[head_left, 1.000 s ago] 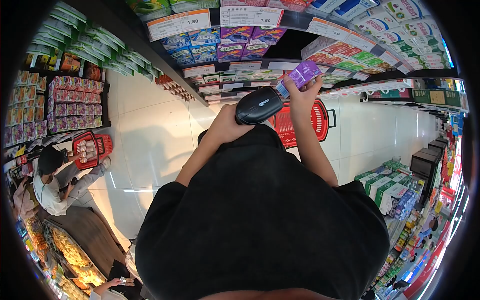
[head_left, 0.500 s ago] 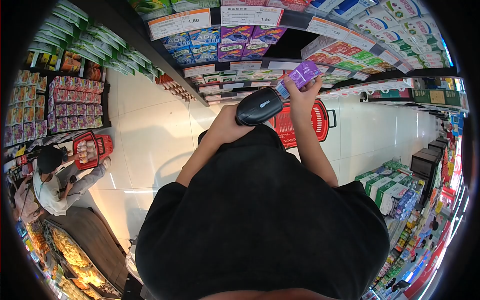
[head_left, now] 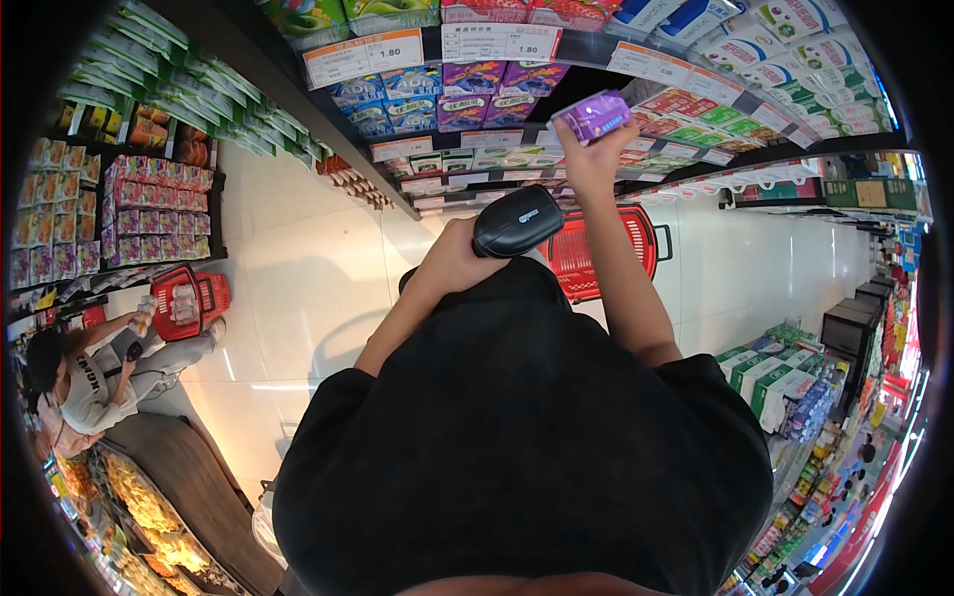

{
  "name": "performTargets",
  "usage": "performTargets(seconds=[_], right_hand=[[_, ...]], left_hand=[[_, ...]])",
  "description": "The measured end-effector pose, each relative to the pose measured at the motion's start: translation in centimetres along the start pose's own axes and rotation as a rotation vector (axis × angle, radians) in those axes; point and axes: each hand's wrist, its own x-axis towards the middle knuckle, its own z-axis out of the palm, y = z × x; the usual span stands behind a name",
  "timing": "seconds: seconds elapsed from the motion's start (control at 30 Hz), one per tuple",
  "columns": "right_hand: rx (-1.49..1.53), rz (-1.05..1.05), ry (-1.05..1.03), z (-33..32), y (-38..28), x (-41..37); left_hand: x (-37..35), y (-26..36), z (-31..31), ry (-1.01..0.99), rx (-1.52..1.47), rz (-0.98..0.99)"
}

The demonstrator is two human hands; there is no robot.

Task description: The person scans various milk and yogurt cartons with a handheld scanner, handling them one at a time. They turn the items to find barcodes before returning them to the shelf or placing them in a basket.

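Observation:
My left hand (head_left: 453, 256) is closed around the handle of a black handheld scanner (head_left: 518, 221), with its rounded head tilted up to the right in front of my body. Up at the shelf, my right hand (head_left: 596, 149) grips a purple drink carton (head_left: 596, 114) between thumb and fingers. The carton is near a dark gap on the shelf, to the right of stacked purple cartons (head_left: 489, 94). A red shopping basket (head_left: 631, 243) lies below my right forearm, partly covered by it and by the scanner.
Blue cartons (head_left: 386, 99) stand left of the purple ones, under price tags (head_left: 364, 62). Red and green packs (head_left: 696, 119) fill the shelf to the right. At left, a person (head_left: 89, 382) in a cap sits or crouches by another red basket (head_left: 191, 303). Boxed goods (head_left: 765, 382) are stacked at right.
My right hand has lifted the purple carton up and away from the scanner, toward the shelf gap. The scanner has shifted slightly. The person at left has reached into the other basket.

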Motion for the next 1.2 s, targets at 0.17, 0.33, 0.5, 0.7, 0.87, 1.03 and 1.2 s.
performTargets(seconds=[0.17, 0.33, 0.5, 0.7, 0.87, 1.03, 1.2], right_hand=[[-0.013, -0.105, 0.051, 1.6, 1.6, 2.7], [-0.169, -0.188, 0.07, 1.7, 2.9, 4.1], [-0.539, -0.285, 0.041, 2.2, 3.9, 3.9], [-0.393, -0.211, -0.099, 2.0, 2.4, 2.6], [-0.424, -0.112, -0.248, 1.3, 1.0, 2.4], [-0.154, -0.107, -0.462, -0.8, 2.1, 3.6], [-0.216, -0.122, -0.065, -4.0, 2.4, 0.2]], left_hand=[[-0.4, -0.2, -0.2, -0.009, 0.061, -0.014], [-0.5, 0.2, -0.3, 0.003, 0.026, -0.017], [-0.4, -0.2, -0.4, 0.006, 0.045, 0.002], [-0.4, -0.1, -0.6, 0.007, 0.029, -0.015], [-0.1, -0.1, -0.5, 0.024, 0.011, 0.047], [0.6, 0.1, -0.1, -0.039, 0.029, -0.021], [1.4, 0.7, 1.0, -0.032, -0.049, -0.008]])
